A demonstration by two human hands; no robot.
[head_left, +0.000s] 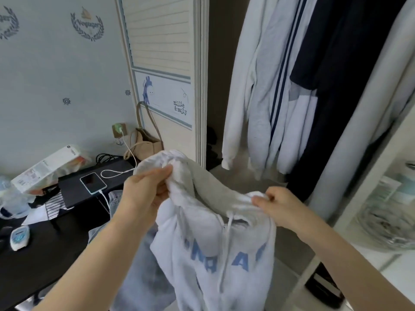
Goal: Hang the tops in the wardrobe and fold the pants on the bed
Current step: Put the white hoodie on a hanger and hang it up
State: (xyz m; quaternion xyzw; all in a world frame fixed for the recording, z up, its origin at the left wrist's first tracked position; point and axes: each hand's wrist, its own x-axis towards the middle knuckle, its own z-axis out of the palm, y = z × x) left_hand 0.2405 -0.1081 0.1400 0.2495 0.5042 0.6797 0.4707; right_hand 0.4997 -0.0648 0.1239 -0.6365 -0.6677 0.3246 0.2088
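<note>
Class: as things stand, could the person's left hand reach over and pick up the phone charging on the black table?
Probably not right away. The left hand grips the white hoodie at its hood, as does the right hand. The phone lies uncovered just to its left, so the path looks free once it lets go.

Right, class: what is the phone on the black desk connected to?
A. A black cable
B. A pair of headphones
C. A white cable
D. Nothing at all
C: a white cable runs from the phone up toward the charger in the wall.
</note>
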